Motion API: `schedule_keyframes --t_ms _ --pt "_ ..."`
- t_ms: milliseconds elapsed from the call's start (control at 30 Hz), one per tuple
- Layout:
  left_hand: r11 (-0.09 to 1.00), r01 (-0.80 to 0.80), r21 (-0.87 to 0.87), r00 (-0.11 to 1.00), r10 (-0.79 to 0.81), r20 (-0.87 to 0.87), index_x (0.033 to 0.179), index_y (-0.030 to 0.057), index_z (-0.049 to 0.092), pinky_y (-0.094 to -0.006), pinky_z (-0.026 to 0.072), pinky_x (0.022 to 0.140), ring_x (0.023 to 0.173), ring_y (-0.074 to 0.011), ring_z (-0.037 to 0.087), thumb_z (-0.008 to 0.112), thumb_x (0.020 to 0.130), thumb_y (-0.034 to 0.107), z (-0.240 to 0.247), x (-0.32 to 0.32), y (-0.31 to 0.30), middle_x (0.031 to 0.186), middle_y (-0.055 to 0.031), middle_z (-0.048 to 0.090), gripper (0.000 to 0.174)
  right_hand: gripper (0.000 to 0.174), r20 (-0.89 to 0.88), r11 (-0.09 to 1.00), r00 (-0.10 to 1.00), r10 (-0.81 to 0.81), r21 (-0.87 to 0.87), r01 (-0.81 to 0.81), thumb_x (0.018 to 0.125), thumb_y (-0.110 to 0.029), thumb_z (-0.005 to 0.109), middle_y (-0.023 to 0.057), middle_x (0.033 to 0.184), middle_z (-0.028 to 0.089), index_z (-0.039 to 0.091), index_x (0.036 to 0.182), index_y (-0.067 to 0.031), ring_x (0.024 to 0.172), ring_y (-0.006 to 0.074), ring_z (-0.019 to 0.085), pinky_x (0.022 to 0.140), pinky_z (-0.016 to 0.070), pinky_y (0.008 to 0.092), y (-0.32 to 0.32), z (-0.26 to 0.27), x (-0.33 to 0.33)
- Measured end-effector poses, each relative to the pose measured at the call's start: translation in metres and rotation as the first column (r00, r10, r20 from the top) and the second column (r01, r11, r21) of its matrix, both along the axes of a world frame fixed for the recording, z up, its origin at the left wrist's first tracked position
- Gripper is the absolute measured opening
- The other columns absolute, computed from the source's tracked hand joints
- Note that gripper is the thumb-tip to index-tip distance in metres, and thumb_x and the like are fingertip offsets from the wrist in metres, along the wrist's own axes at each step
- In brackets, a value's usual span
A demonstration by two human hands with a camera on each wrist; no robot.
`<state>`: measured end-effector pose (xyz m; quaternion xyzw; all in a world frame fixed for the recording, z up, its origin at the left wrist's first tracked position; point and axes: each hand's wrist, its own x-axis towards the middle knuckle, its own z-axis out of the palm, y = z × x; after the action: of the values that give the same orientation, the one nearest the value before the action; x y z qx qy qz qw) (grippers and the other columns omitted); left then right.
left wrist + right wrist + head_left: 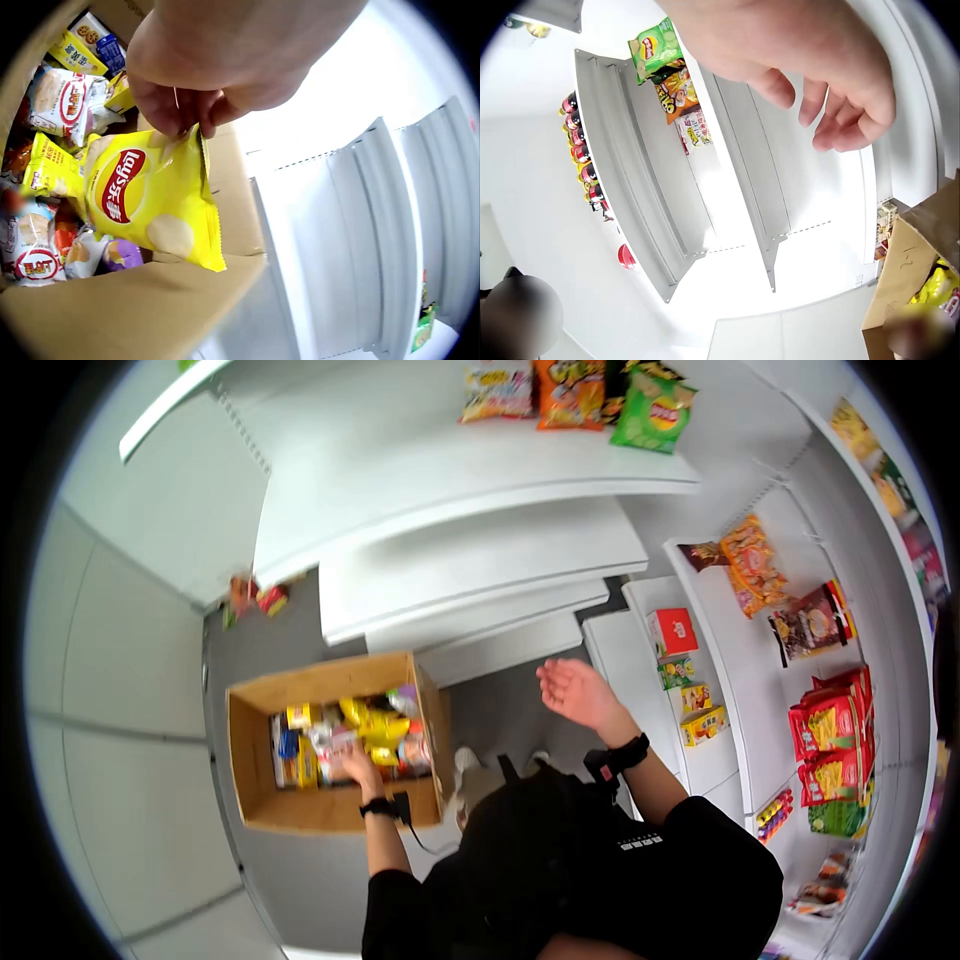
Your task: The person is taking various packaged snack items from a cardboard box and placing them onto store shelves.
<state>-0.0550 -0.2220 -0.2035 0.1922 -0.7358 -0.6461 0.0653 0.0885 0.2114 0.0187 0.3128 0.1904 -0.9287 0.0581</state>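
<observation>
With fingertips and thumb, my left hand (217,67) pinches the top edge of a yellow Lay's chip bag (161,191). The bag hangs at the mouth of a cardboard box (270,815), over packed snacks. Around it in the left wrist view lie a white wrapped snack (64,101), a smaller yellow packet (52,166) and a purple package (122,255). In the head view, my left hand (357,766) is over the box's contents. My right hand (580,693) is held in the air to the right of the box, fingers relaxed, holding nothing.
White shelves (480,565) rise in front, with a green chip bag (654,410) and an orange bag (571,393) on the upper one. Shelves at the right carry red snack bags (828,722) and a red box (672,632). Colourful packages (270,600) lie on the floor behind the box.
</observation>
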Motion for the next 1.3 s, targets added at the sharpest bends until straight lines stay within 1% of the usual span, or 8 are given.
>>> schedule_keyframes --t_ms 67,367,567,700,733,967,1167,1300 --pt "0.967 -0.042 0.253 0.994 0.065 -0.084 0.089 -0.0037 0.066 -0.0317 0.0472 0.069 0.076 -0.0155 0.057 0.058 0.087 0.011 0.044 0.015 0.017 0.086 -0.0069 0.065 0.017 0.023 -0.006 1.000 1.000 0.016 -0.016 -0.016 0.085 -0.017 0.058 0.0120 0.105 0.059 0.056 0.102 -0.0011 0.092 0.0221 0.056 0.083 0.0467 0.0354 0.010 -0.004 0.007" --pt "0.892 -0.035 0.450 0.993 0.080 -0.082 0.099 -0.0064 0.062 -0.0268 0.0518 0.079 0.087 -0.0157 0.061 0.056 0.089 0.011 0.193 0.071 0.084 0.098 -0.0097 0.063 0.021 0.023 -0.166 0.919 0.925 0.342 0.264 -0.292 0.088 -0.020 0.058 0.0081 0.109 0.060 0.058 0.105 -0.0048 0.096 0.0174 0.056 0.083 0.0458 0.0323 0.023 0.000 0.021" --pt "0.778 0.241 0.580 0.970 -0.182 -0.158 0.100 -0.0048 0.061 -0.0288 0.0515 0.081 0.090 -0.0176 0.062 0.054 0.090 0.011 0.260 0.104 0.151 0.100 -0.0100 0.064 0.019 0.081 -0.100 0.258 0.657 0.747 0.955 -0.147 0.076 -0.027 0.074 0.0136 0.143 0.033 0.030 0.141 -0.0067 0.133 0.0274 0.032 0.106 0.0305 0.0411 0.008 0.024 0.012" --pt "0.674 0.318 0.667 0.939 -0.320 -0.124 0.102 -0.0039 0.060 -0.0294 0.0520 0.082 0.090 -0.0180 0.063 0.054 0.091 0.012 0.290 0.123 0.200 0.101 -0.0101 0.063 0.021 0.096 -0.218 0.110 0.595 0.774 0.971 0.213 0.071 -0.023 0.080 0.0133 0.147 0.026 0.021 0.145 -0.0091 0.134 0.0253 0.031 0.107 0.0294 0.0368 0.002 0.020 0.002" --pt "0.653 0.338 0.678 0.929 -0.348 -0.127 0.102 -0.0040 0.060 -0.0294 0.0522 0.082 0.090 -0.0181 0.063 0.054 0.091 0.012 0.297 0.126 0.212 0.101 -0.0103 0.063 0.021 0.084 -0.336 0.324 0.606 0.721 0.937 0.134 0.073 -0.016 0.078 0.0130 0.140 0.038 0.030 0.140 -0.0054 0.124 0.0215 0.044 0.102 0.0367 0.0333 0.000 0.023 0.005" --pt "0.732 0.595 0.332 0.804 -0.543 -0.243 0.131 -0.0016 0.042 -0.0342 0.0466 0.091 0.109 -0.0219 0.055 0.053 0.093 0.019 0.308 0.127 0.248 0.115 -0.0128 0.057 0.045 0.047 -0.481 0.687 0.679 0.556 0.725 -0.049 0.081 -0.013 0.071 0.0088 0.112 0.061 0.049 0.120 0.0017 0.103 0.0160 0.058 0.091 0.0458 0.0307 0.033 0.034 0.016" --pt "0.530 0.821 0.211 0.570 -0.757 -0.318 0.138 -0.0017 0.031 -0.0339 0.0370 0.101 0.121 -0.0218 0.045 0.061 0.089 0.022 0.309 0.132 0.287 0.135 -0.0154 0.042 0.063 0.045 -0.442 0.709 0.692 0.571 0.691 -0.143 0.082 -0.014 0.070 0.0082 0.111 0.061 0.050 0.119 0.0011 0.101 0.0158 0.059 0.089 0.0467 0.0300 0.054 0.049 0.023" --pt "0.633 0.703 0.326 0.705 -0.683 -0.193 0.125 -0.0024 0.046 -0.0297 0.0429 0.092 0.106 -0.0165 0.055 0.060 0.090 0.022 0.298 0.124 0.304 0.120 -0.0117 0.056 0.045 0.044 -0.377 0.626 0.667 0.643 0.760 -0.174 0.081 -0.015 0.071 0.0082 0.111 0.061 0.051 0.118 0.0006 0.101 0.0159 0.058 0.089 0.0467 0.0302 0.057 0.052 0.027"
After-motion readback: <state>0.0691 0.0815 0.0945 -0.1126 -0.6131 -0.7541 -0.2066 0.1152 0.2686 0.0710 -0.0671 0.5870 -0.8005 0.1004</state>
